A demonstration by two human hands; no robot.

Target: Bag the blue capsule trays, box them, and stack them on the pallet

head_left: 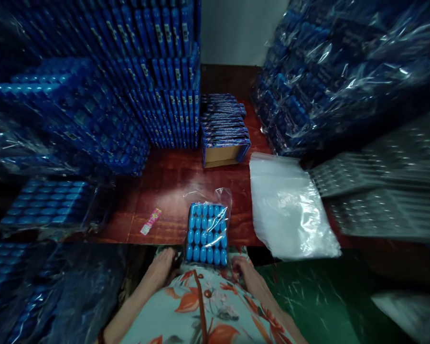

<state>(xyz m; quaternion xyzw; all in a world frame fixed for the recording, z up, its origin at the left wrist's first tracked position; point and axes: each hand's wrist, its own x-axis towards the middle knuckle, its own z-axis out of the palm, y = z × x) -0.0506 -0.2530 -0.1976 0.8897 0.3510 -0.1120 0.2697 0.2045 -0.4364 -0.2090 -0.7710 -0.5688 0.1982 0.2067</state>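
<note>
A clear plastic bag (222,197) lies over the table's front edge, its far corners standing up. Inside it is a block of glossy blue egg-shaped pieces (207,234) set in rows. My left hand (165,263) is curled closed at the bag's near left side. On the near right side my right hand (241,266) is closed too, against the bag's edge. The fingertips of both hands are partly hidden beside the bag and the flowered clothing.
A box of upright printed cards (225,129) stands at the back. Stacked blue packs (165,105) rise on the left. Flat clear bags (290,210) lie at right, near grey moulded trays (376,210). A small pink label (151,221) rests on the red-brown table (172,179).
</note>
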